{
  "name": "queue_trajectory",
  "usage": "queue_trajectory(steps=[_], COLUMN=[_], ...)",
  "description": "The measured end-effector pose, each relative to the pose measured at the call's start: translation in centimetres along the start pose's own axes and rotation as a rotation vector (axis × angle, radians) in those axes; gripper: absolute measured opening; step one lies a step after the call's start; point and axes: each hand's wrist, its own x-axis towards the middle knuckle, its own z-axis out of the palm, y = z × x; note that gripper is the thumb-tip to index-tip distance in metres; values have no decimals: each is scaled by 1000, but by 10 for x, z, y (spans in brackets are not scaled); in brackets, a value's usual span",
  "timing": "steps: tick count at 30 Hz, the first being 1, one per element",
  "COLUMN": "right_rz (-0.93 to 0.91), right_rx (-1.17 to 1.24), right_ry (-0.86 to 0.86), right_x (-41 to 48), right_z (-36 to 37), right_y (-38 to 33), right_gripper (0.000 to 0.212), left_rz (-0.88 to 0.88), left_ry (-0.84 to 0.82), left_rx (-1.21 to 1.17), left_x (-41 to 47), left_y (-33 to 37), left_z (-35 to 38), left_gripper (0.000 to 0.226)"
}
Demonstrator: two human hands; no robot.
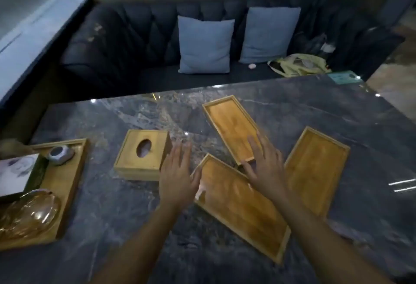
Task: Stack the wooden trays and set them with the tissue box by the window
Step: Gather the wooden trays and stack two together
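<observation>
Three empty wooden trays lie apart on the dark marble table (315,112): a far tray (229,124), a near tray (243,207) and a right tray (315,171). A wooden tissue box (144,155) with an oval slot stands left of them. My left hand (177,175) hovers flat with fingers spread, between the tissue box and the near tray's left end. Over the near end of the far tray is my right hand (265,166), fingers spread; I cannot tell if it touches. Neither hand holds anything.
At the table's left edge a larger wooden tray (67,184) carries an amber glass bowl (29,211), a small grey dish (60,154) and a photo card. The window (29,13) is at the far left. Behind the table a dark sofa holds two blue cushions.
</observation>
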Motion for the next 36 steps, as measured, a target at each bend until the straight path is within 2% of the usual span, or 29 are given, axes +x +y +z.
queue_trajectory(steps=[4, 7, 10, 14, 16, 20, 22, 24, 27, 30, 32, 34, 36], right_rz=[95, 159, 211, 223, 236, 279, 281, 294, 345, 335, 336, 363, 415], right_rx=[23, -4, -37, -79, -115, -58, -17, 64, 318, 442, 468, 485, 504], right_ry=[-117, -239, -338, -351, -376, -404, -377, -328, -247, -92, 10, 94, 156], right_x=[-37, -58, -67, -67, -64, -53, -55, -53, -39, -21, -9, 0, 8], right_z=[18, 29, 35, 40, 40, 40, 37, 31, 18, 6, -1, -6, -11], right_y=[8, 19, 25, 30, 31, 28, 27, 28, 24, 18, 16, 16, 17], right_gripper=[54, 47, 32, 12, 12, 18, 19, 18, 17, 16, 14, 14, 15], left_rz=[-148, -311, -331, -434, -448, -482, -476, -396, -297, -323, -355, -386, -427], left_ry=[-175, -300, -324, -343, -405, -423, -375, -254, -53, 74, 140, 139, 10], left_rx=[-1, 63, 102, 27, 15, -19, -29, -78, -207, -331, -440, -560, -656], left_x=[-24, -36, -39, -30, -28, -25, -26, -22, -1, 30, 43, 46, 43], left_y=[-11, -17, -18, -18, -18, -17, -17, -15, -12, -8, -2, 8, 21], left_z=[23, 35, 39, 40, 42, 41, 37, 29, 12, -6, -16, -22, -22], left_gripper=[58, 42, 26, 23, 21, 19, 18, 15, 15, 12, 22, 33, 33])
